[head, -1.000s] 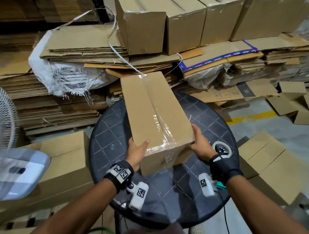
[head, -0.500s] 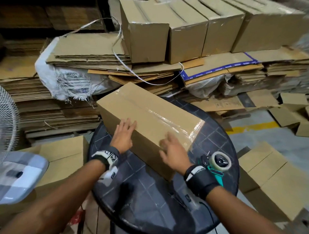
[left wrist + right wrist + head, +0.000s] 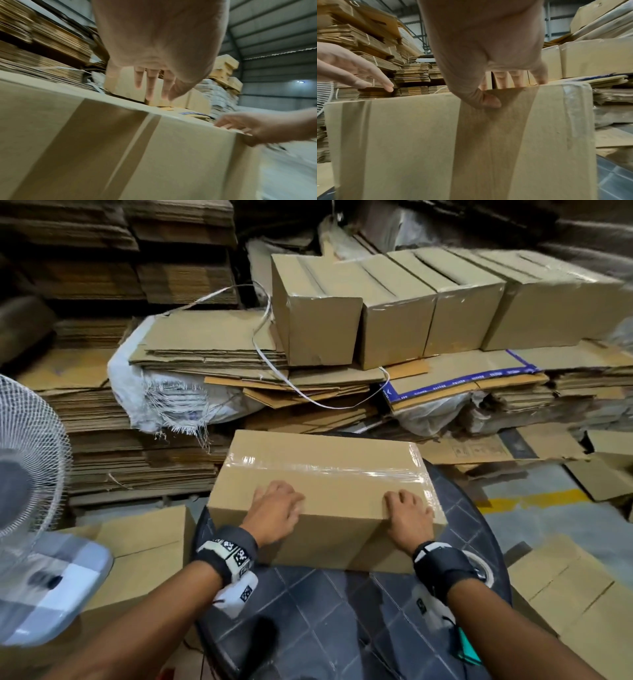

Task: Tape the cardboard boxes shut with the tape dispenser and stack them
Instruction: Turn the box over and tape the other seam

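1. Nearest, a round dark table (image 3: 342,611) carries the work, and a tape dispenser (image 3: 484,571) lies on it just behind the right wrist, mostly hidden by the wristband.
2. Next, the taped cardboard box (image 3: 325,474) lies lengthwise across the table's far half, with a strip of clear tape (image 3: 325,469) running along its top seam and folding down over both ends.
3. The left hand (image 3: 274,513) is over the box's near top edge towards the left end; in the left wrist view its fingers (image 3: 150,83) are straight and spread, just above or barely touching the cardboard, gripping nothing.
4. The right hand (image 3: 409,517) is at the near top edge by the right end; the right wrist view shows its fingers (image 3: 539,77) hooked over the top edge and the thumb (image 3: 489,102) pressed on the near side face, so it pinches the box's edge.
5. Judging by the sealed seam, taping of this box looks done and the step in hand is turning or positioning it for lifting.
6. The next move probably calls for both hands to take firm hold at opposite ends, lift, and carry it away from the table.
7. Further back, a row of closed boxes (image 3: 394,309) stands side by side on flattened cardboard sheets (image 3: 212,347), a likely place for stacking.
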### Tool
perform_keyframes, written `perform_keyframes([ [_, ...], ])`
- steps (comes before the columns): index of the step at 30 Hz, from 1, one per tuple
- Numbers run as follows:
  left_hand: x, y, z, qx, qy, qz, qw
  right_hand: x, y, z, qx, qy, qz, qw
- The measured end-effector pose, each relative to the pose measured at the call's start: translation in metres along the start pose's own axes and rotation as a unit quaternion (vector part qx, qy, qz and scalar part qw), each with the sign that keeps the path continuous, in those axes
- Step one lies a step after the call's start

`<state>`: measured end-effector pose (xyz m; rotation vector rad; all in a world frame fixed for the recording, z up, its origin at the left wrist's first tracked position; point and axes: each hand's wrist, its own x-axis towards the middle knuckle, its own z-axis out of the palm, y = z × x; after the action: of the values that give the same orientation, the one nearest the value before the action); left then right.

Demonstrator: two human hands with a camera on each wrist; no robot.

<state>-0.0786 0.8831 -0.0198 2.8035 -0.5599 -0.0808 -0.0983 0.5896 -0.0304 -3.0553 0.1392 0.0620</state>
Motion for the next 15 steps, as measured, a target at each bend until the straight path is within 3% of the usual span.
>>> perform_keyframes([
  [3,0.005,-0.052,-0.014,-0.036,0.105,-0.168,0.98,0.001,-0.014,-0.001,-0.008,-0.016,-0.032,0.999],
  [6,0.001,-0.1,-0.017,-0.147,0.087,-0.326,0.93,-0.001,-0.038,0.005,-0.011,-0.02,-0.1,0.995],
  [8,-0.005,-0.108,-0.012,-0.247,0.066,-0.334,0.907,0.002,-0.052,0.005,-0.012,-0.026,-0.116,0.993],
  [11,-0.018,-0.103,-0.003,-0.319,0.1,-0.326,0.884,0.011,-0.063,0.002,-0.013,-0.036,-0.114,0.993],
  [15,-0.036,-0.077,0.005,-0.332,0.124,-0.355,0.865,0.024,-0.053,-0.003,-0.003,-0.016,-0.071,0.997],
])
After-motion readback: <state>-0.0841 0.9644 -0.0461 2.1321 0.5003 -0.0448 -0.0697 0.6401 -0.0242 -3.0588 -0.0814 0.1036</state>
